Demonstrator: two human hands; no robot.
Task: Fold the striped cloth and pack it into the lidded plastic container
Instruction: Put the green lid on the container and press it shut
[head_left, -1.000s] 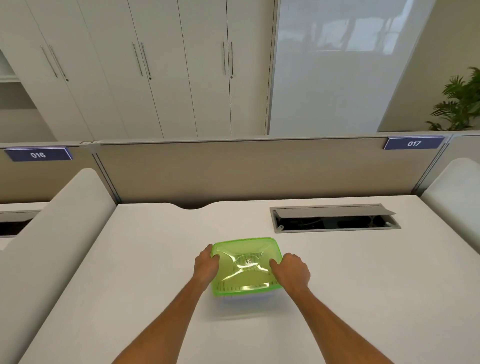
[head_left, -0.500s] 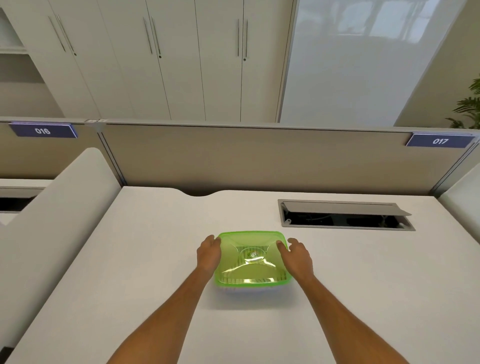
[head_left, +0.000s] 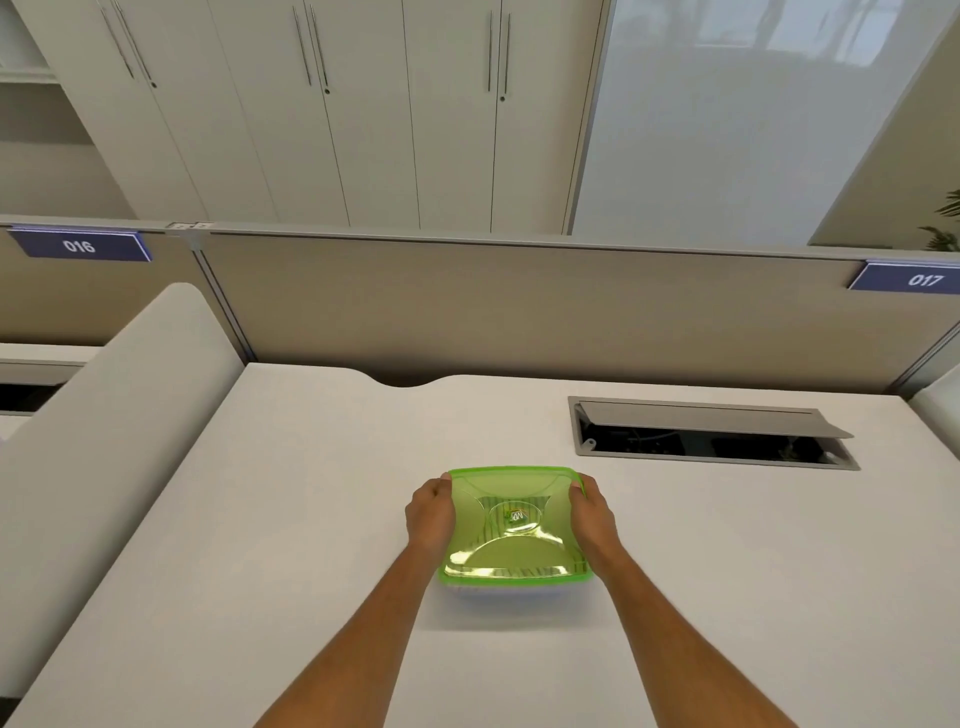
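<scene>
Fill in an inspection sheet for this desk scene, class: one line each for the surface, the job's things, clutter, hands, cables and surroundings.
Surface: white desk, bare apart from the container.
Job's things: plastic container with green lid on it; striped cloth shows through the lid, inside.
Clutter: nothing seen.
Hands: left hand and right hand press on the lid's left and right edges.
Cables: none on the desk; the open cable hatch is too dark to tell.
Surroundings: beige partition with signs 016 and 017, white cupboards behind, plant at right.
</scene>
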